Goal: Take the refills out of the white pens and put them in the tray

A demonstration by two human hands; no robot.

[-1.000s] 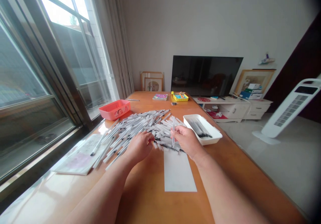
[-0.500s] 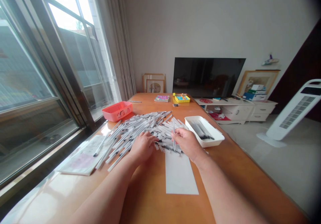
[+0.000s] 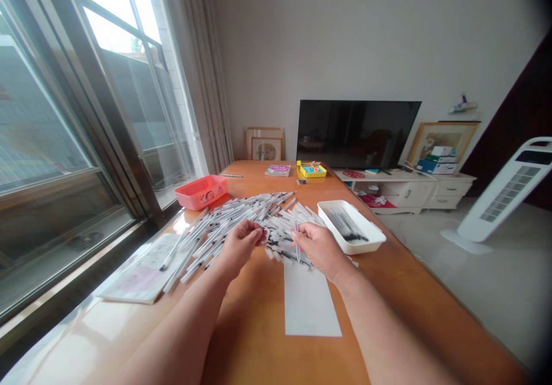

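Observation:
My right hand (image 3: 321,247) pinches a clear pen (image 3: 296,221) between thumb and fingers, holding it nearly upright above the near side of a loose pile. To its left, my left hand (image 3: 241,246) is closed, thumb and fingertips pressed together; whatever sits between them is too small to make out. The pile of pen parts (image 3: 245,209) spreads beyond and beside both hands, with whitish clear tubes and black ends. A sheet of white paper (image 3: 311,310) lies below my right hand, its far end under some pieces.
A white tray (image 3: 375,238) holding black-tipped pens stands right of the pile. At the left are a red basket (image 3: 190,195) and a booklet (image 3: 133,278) partly under tubes. Farther back on the wooden table lie a pink book (image 3: 278,170) and a yellow box (image 3: 317,172).
My left hand has lifted off the pile and drawn its fingertips together in a pinch. My right hand keeps the pen, which has shifted slightly left.

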